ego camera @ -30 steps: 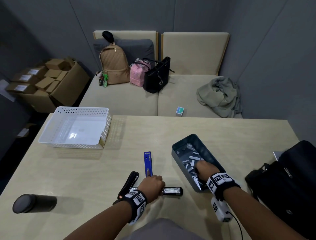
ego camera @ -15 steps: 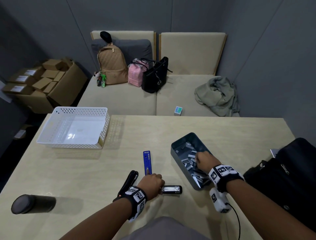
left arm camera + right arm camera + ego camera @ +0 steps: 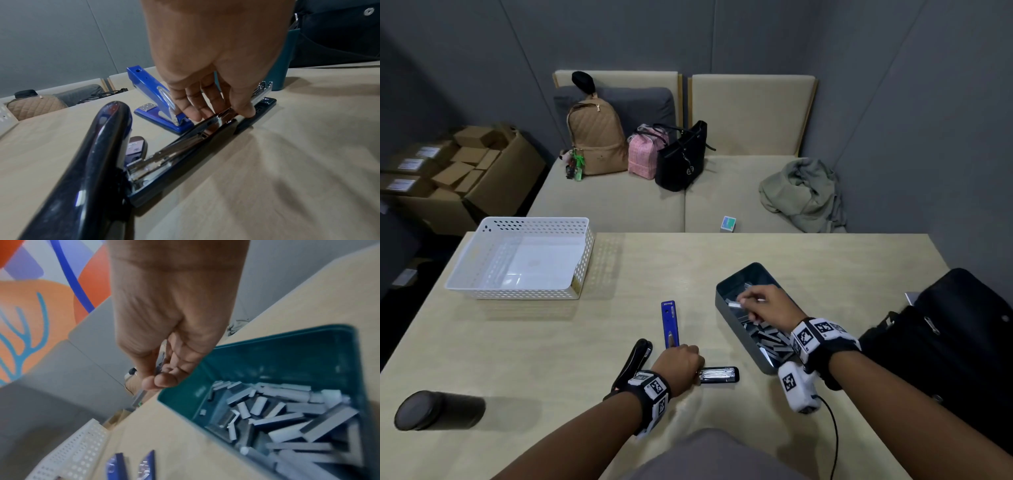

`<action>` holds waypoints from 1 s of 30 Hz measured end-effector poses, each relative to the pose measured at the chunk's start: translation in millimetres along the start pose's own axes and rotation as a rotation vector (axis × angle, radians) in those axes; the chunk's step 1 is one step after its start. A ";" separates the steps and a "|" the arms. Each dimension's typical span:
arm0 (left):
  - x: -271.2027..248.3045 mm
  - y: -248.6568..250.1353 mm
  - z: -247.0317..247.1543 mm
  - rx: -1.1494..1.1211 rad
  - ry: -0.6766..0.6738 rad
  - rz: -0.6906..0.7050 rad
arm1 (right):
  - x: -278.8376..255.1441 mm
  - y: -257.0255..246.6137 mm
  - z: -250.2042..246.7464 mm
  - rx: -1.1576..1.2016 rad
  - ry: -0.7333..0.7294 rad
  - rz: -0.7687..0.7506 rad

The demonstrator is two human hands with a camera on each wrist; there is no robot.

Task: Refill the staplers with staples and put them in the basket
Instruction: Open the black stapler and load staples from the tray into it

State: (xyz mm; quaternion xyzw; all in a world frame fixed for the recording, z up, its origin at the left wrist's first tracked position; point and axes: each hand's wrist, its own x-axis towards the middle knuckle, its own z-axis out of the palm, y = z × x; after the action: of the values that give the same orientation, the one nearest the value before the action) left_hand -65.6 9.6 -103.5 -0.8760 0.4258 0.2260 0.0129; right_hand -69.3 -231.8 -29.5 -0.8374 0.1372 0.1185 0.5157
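Observation:
A black stapler [image 3: 717, 374] lies hinged open at the table's near edge, its lid [image 3: 98, 162] swung back and its metal magazine [image 3: 205, 129] bare. My left hand [image 3: 220, 113] grips the magazine's front part between curled fingers and thumb. A blue stapler [image 3: 669, 323] lies shut just beyond it. My right hand [image 3: 158, 381] hovers over the teal tin [image 3: 726, 308] of loose staple strips [image 3: 287, 418] and pinches one staple strip [image 3: 139, 395] by its end. The white perforated basket [image 3: 524, 257] stands at the far left with nothing in it.
A black bag [image 3: 945, 342] takes up the table's right edge. A dark cylinder [image 3: 438, 409] lies on its side at the near left. Behind the table is a beige sofa [image 3: 619, 205] with bags; cardboard boxes [image 3: 465, 171] are on the floor at left.
My right hand has lifted from the near end of the tin toward its far end, now pinching a staple strip. My left hand has stayed on the black stapler.

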 end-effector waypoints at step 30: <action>-15.0 -6.7 6.8 -0.150 0.018 -0.113 | -37.8 26.0 85.1 -0.720 -0.286 -0.199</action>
State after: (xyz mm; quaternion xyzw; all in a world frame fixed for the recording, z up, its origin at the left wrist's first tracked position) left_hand -71.2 26.4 -104.6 -0.8992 0.3576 0.2484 -0.0438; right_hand -118.6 -162.6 -75.7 -0.9488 -0.0681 0.2240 0.2122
